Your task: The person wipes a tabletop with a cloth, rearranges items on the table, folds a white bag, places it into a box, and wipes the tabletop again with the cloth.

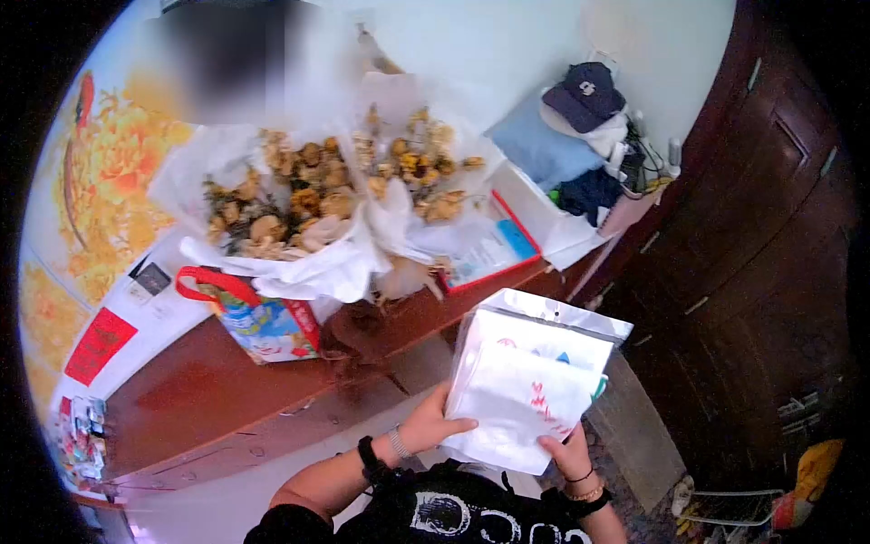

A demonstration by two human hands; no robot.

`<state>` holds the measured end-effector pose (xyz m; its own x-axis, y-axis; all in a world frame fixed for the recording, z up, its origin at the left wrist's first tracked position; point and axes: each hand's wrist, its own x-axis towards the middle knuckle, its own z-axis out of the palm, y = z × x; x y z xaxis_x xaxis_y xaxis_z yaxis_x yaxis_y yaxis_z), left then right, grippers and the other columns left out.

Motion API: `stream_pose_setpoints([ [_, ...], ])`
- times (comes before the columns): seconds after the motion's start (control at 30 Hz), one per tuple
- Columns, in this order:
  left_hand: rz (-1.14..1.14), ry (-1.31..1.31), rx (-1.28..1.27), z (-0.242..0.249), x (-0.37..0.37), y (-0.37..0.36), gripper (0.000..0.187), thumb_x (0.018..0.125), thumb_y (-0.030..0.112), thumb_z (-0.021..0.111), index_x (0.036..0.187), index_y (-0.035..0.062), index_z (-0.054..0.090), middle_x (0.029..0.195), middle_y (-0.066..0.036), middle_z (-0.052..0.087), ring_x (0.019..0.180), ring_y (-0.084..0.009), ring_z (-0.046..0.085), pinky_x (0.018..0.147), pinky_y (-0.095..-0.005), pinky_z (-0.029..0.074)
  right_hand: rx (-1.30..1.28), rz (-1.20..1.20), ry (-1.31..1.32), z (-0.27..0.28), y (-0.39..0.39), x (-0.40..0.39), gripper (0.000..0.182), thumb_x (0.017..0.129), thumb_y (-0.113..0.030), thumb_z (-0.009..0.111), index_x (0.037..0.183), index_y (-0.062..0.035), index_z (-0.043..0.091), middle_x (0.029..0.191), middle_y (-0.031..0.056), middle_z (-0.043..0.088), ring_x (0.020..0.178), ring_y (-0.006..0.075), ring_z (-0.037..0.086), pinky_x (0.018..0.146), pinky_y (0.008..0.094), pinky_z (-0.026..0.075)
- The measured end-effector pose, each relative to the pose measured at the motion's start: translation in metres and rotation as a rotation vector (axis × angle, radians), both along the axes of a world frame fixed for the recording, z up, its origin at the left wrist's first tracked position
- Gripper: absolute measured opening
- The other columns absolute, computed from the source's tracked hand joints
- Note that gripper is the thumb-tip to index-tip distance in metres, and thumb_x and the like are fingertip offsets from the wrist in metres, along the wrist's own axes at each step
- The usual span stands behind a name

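A clear plastic packet [517, 381] with a silvery top edge is held up in front of my body. Inside it lies something white and flat with red marks and a little blue; what exactly it is I cannot make out. My left hand [435, 422] grips the packet's lower left side, thumb across the front. At the lower right edge, my right hand [571, 453] pinches the packet, its thumb also on the front. The fingers behind the packet are hidden.
Along the wall runs a reddish-brown cabinet [181, 399]. On it are dried flower bouquets [308, 195] in white wrapping, a colourful gift bag [263, 326] and a red-edged box [494, 258]. A dark cap [584, 95] tops a pile at right, near dark wooden doors [752, 227].
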<state>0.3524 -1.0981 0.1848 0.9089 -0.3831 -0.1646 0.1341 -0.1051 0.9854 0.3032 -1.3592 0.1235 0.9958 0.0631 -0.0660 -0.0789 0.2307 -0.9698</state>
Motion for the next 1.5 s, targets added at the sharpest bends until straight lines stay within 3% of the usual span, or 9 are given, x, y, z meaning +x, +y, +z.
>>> stream_pose_setpoints([
  [0.27, -0.022, 0.297, -0.17, -0.065, 0.053, -0.101, 0.07, 0.071, 0.003, 0.069, 0.128, -0.0051, 0.028, 0.119, -0.017, 0.049, 0.107, -0.0221, 0.05, 0.091, -0.0327, 0.043, 0.101, -0.088, 0.155, -0.037, -0.078, 0.025, 0.058, 0.079, -0.021, 0.067, 0.123, 0.0019, 0.037, 0.117, 0.0098, 0.05, 0.103, 0.0175, 0.049, 0.088, 0.0309, 0.041],
  [0.37, -0.035, 0.348, -0.244, -0.074, 0.073, -0.1, 0.07, 0.071, 0.001, 0.068, 0.128, -0.0039, 0.028, 0.119, -0.016, 0.049, 0.108, -0.0216, 0.05, 0.09, -0.0328, 0.043, 0.045, -0.035, 0.165, -0.04, -0.084, 0.049, 0.06, 0.079, -0.021, 0.067, 0.125, 0.0021, 0.036, 0.117, 0.0099, 0.05, 0.103, 0.0175, 0.048, 0.089, 0.0316, 0.041],
  [0.53, 0.025, 0.441, -0.302, -0.06, 0.121, -0.085, 0.067, 0.072, -0.002, 0.066, 0.129, -0.0004, 0.03, 0.121, -0.015, 0.048, 0.108, -0.0209, 0.05, 0.09, -0.0334, 0.044, 0.024, 0.109, 0.159, -0.019, -0.084, 0.104, 0.085, 0.071, -0.016, 0.074, 0.134, -0.0018, 0.019, 0.125, 0.0114, 0.043, 0.112, 0.0207, 0.045, 0.093, 0.0354, 0.04],
  [0.97, 0.192, 0.517, -0.617, -0.07, 0.234, -0.027, 0.062, 0.076, -0.004, 0.059, 0.131, 0.0044, 0.032, 0.121, -0.013, 0.05, 0.108, -0.0261, 0.053, 0.091, -0.0394, 0.045, -0.199, 0.289, 0.13, 0.039, -0.027, 0.29, 0.073, 0.076, -0.013, 0.068, 0.132, 0.0021, 0.024, 0.119, 0.0108, 0.046, 0.107, 0.0177, 0.046, 0.092, 0.031, 0.039],
  [1.1, 0.329, 0.717, -0.704, -0.067, 0.253, -0.025, 0.058, 0.077, -0.002, 0.059, 0.129, 0.0041, 0.034, 0.119, -0.013, 0.051, 0.107, -0.0275, 0.054, 0.09, -0.0403, 0.046, -0.139, 0.388, 0.094, 0.03, -0.022, 0.342, 0.074, 0.076, -0.018, 0.069, 0.133, 0.0017, 0.026, 0.121, 0.0137, 0.046, 0.109, 0.0201, 0.046, 0.093, 0.0321, 0.038],
  [1.17, 0.334, 0.682, -0.716, -0.073, 0.263, -0.029, 0.055, 0.078, 0.0, 0.058, 0.128, 0.003, 0.035, 0.119, -0.014, 0.051, 0.107, -0.0276, 0.054, 0.092, -0.0406, 0.045, -0.405, 0.39, 0.048, 0.019, -0.026, 0.37, 0.077, 0.075, -0.024, 0.069, 0.133, 0.0025, 0.025, 0.122, 0.0167, 0.046, 0.11, 0.0221, 0.046, 0.094, 0.0329, 0.038],
  [1.27, 0.393, 0.484, -0.697, -0.038, 0.285, -0.047, 0.052, 0.08, 0.003, 0.058, 0.128, 0.0019, 0.037, 0.12, -0.016, 0.051, 0.106, -0.0287, 0.054, 0.091, -0.042, 0.045, -0.534, 0.392, 0.044, 0.014, -0.03, 0.397, 0.075, 0.079, -0.024, 0.065, 0.135, 0.0019, 0.023, 0.124, 0.0174, 0.045, 0.113, 0.0225, 0.044, 0.096, 0.033, 0.036],
  [1.4, 0.53, 0.567, -0.651, -0.124, 0.319, -0.033, 0.061, 0.073, 0.002, 0.064, 0.128, -0.0005, 0.036, 0.122, -0.015, 0.049, 0.106, -0.0301, 0.054, 0.09, -0.0422, 0.045, -0.733, 0.371, -0.172, 0.008, -0.038, 0.418, 0.072, 0.082, -0.031, 0.061, 0.133, 0.004, 0.025, 0.132, 0.0224, 0.035, 0.123, 0.0296, 0.035, 0.101, 0.0355, 0.029],
  [1.5, 0.629, 0.534, -0.633, -0.117, 0.336, -0.043, 0.063, 0.072, 0.004, 0.065, 0.128, -0.0004, 0.036, 0.122, -0.015, 0.049, 0.107, -0.03, 0.053, 0.092, -0.0411, 0.044, -0.917, 0.401, -0.367, 0.026, -0.055, 0.411, 0.069, 0.081, -0.03, 0.062, 0.133, 0.0018, 0.028, 0.134, 0.0253, 0.03, 0.127, 0.0354, 0.029, 0.104, 0.0394, 0.025],
])
